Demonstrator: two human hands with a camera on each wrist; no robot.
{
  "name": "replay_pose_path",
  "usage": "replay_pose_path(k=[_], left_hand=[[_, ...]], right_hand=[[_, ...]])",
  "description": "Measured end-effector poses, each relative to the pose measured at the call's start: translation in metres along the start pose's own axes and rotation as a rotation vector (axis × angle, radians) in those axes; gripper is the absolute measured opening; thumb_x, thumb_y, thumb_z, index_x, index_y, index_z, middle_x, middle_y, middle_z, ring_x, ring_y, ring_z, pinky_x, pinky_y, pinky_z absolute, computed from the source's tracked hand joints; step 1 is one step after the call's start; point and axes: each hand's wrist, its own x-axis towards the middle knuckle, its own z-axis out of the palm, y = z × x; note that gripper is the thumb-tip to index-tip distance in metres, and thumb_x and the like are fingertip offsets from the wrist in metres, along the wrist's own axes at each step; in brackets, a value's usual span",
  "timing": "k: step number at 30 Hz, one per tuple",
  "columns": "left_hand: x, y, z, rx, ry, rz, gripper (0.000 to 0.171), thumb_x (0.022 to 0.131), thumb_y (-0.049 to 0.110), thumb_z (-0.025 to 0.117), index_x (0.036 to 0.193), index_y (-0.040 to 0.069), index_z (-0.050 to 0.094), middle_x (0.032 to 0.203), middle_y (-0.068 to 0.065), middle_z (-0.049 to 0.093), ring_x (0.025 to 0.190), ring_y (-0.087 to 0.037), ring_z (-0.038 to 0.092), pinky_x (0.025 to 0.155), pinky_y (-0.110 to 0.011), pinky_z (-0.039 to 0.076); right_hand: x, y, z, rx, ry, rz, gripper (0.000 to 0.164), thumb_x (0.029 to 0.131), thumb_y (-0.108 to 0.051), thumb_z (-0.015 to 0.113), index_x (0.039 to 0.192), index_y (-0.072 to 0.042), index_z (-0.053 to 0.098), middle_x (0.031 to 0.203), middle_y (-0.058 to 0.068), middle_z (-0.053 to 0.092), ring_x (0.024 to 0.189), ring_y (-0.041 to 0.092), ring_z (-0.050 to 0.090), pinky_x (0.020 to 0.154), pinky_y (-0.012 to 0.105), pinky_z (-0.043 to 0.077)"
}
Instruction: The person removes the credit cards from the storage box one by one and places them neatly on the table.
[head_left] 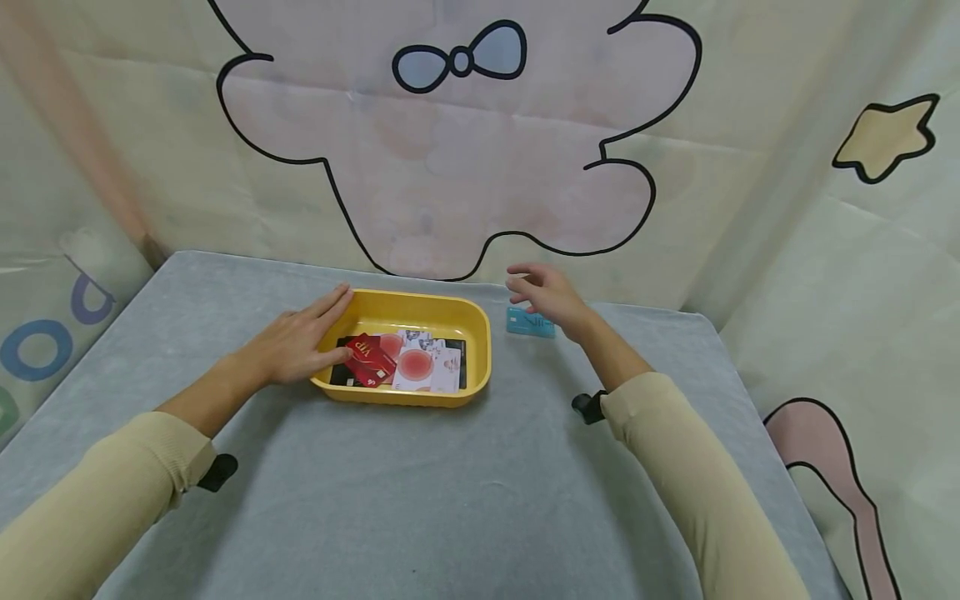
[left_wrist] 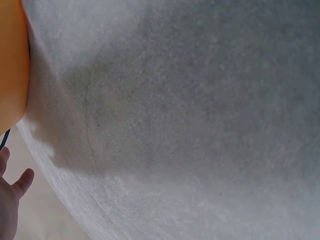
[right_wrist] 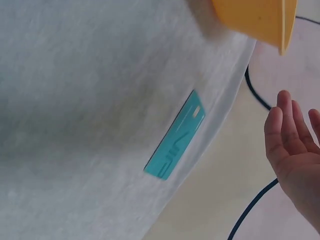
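My left hand (head_left: 295, 343) rests at the left end of a yellow plastic tray (head_left: 480, 350), fingers stretched along its rim and thumb reaching over the inside. Several cards lie overlapping in the tray: a red card (head_left: 370, 360) on the left, white cards with red circles (head_left: 415, 364), and something black (head_left: 461, 358) beneath them. To the right of the tray a teal card (right_wrist: 175, 135) with a slot at one end lies flat on the cloth. Just above this card hovers my right hand (head_left: 552, 302), its fingers loosely bent, with nothing in them.
A pale blue-grey cloth (head_left: 450, 500) covers the table. Behind its far edge hangs a light curtain (head_left: 750, 208) with cartoon outlines, close to the tray and the teal card. Dark wrist-camera mounts (head_left: 217, 472) stick out below both sleeves.
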Motion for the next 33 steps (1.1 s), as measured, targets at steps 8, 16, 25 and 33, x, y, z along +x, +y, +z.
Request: replay_pose_path(k=[8, 16, 25, 33], left_hand=[[0.0, -0.002, 0.002, -0.006, 0.003, 0.007, 0.09, 0.094, 0.046, 0.058, 0.16, 0.006, 0.011, 0.166, -0.015, 0.009, 0.145, -0.043, 0.027, 0.104, -0.071, 0.03], [0.001, -0.003, 0.001, -0.019, 0.015, -0.002, 0.089, 0.094, 0.045, 0.058, 0.16, 0.006, 0.012, 0.167, -0.014, 0.008, 0.146, -0.042, 0.026, 0.105, -0.07, 0.03], [0.0, -0.003, 0.001, -0.017, 0.01, 0.004, 0.088, 0.095, 0.046, 0.057, 0.16, 0.006, 0.012, 0.166, -0.015, 0.008, 0.146, -0.042, 0.026, 0.105, -0.07, 0.031], [0.0, -0.002, -0.002, -0.019, 0.01, 0.009, 0.088, 0.095, 0.046, 0.056, 0.16, 0.005, 0.012, 0.166, -0.016, 0.009, 0.146, -0.042, 0.025, 0.106, -0.07, 0.03]], right_hand=[[-0.002, -0.023, 0.023, -0.041, -0.112, -0.037, 0.042, 0.102, -0.031, 0.055, 0.139, -0.011, 0.054, 0.137, 0.013, 0.058, 0.111, 0.028, 0.066, 0.097, 0.045, 0.052], [-0.006, -0.04, 0.044, -0.105, -0.281, -0.043, 0.046, 0.103, -0.03, 0.054, 0.141, -0.006, 0.051, 0.136, 0.016, 0.057, 0.114, 0.033, 0.063, 0.098, 0.041, 0.051], [-0.003, -0.047, 0.074, -0.223, -0.479, -0.001, 0.053, 0.101, -0.04, 0.054, 0.143, -0.009, 0.051, 0.139, 0.013, 0.055, 0.119, 0.031, 0.06, 0.103, 0.048, 0.047], [0.0, -0.053, 0.085, -0.253, -0.51, 0.026, 0.051, 0.1, -0.04, 0.055, 0.143, -0.014, 0.052, 0.138, 0.011, 0.055, 0.12, 0.031, 0.056, 0.1, 0.048, 0.048]])
